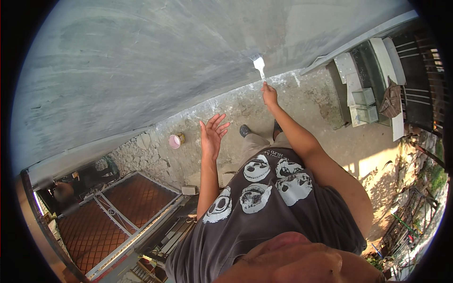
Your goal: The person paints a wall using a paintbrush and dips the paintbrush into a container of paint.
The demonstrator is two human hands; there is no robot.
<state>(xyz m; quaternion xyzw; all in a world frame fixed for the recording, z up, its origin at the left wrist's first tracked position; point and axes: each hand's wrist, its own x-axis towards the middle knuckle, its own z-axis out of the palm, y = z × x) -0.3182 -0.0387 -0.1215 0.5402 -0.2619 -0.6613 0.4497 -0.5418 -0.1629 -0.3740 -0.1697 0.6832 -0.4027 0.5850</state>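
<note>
My right hand [269, 95] is closed around the handle of a white paintbrush [259, 66]. The brush reaches forward, and its bristles meet the grey wall [155, 61], which carries streaky, uneven marks. My left hand [214, 132] is raised with its fingers spread and nothing in it. Below and left of that hand, a small pinkish-white paint bucket [175, 141] stands on the ground near the foot of the wall. What the bucket holds is hard to make out.
Rough concrete floor [311, 101] lies around my dark shoes [245, 130]. At the right, glass boxes [364, 96] and pale boards [384, 59] stand against a barred gate. A metal-framed grille [113, 212] and a grey block [189, 190] are at the lower left.
</note>
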